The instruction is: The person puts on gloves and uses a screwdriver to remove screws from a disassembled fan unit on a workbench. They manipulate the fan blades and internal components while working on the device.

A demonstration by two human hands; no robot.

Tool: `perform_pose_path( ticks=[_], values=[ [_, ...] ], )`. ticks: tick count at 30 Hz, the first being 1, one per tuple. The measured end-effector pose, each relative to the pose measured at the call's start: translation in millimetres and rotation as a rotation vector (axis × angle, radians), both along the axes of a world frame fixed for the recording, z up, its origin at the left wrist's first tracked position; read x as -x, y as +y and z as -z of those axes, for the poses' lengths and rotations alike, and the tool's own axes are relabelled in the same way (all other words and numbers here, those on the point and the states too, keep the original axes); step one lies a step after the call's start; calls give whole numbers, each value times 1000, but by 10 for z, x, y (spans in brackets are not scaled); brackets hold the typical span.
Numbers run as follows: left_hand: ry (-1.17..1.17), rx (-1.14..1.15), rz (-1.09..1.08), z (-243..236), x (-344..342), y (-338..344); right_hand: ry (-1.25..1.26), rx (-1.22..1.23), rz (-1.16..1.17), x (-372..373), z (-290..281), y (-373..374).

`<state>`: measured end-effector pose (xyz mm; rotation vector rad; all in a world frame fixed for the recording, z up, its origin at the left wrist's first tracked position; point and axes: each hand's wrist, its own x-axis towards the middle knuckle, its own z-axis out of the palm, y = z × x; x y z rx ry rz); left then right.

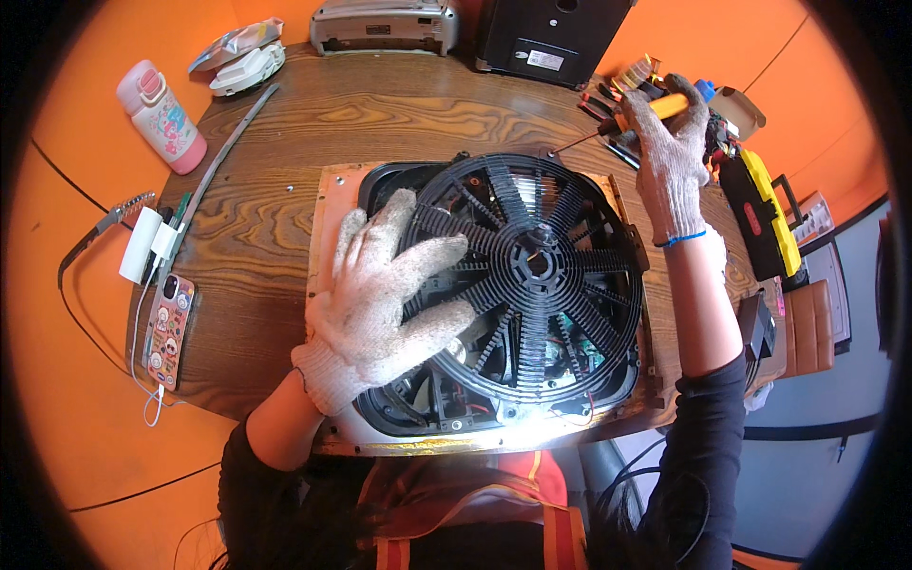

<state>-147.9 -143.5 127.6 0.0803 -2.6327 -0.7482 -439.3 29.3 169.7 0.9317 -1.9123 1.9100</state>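
Note:
A black round disc (594,275) with concentric rings and radial ribs lies over an open, shallow appliance housing (332,195). Through its gaps a green circuit board (581,353) and wires are partly visible. My left hand (385,294), in a whitish work glove, rests over the disc's left side with fingers spread. Gloved too, my right hand (670,152) grips a screwdriver (665,106) with a yellow and blue handle. Its thin shaft points left and down toward the disc's far rim; whether the tip touches anything I cannot tell.
On the wooden table (256,237) stand a pink and white bottle (163,119), a phone (169,332) on a cable, and a grey device (385,27). A black box (551,38) is at the back; a yellow and black toolbox (760,214) and loose tools sit right.

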Motion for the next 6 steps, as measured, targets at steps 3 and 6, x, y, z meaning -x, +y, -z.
perform_pose_path(
  ticks=[3,6],
  values=[
    [-12,-10,-3,-2,3,1,184,-158,-117,19,-134,-28],
    [-23,-19,0,-3,1,4,-26,-298,-412,-35,-348,68]
  ],
)
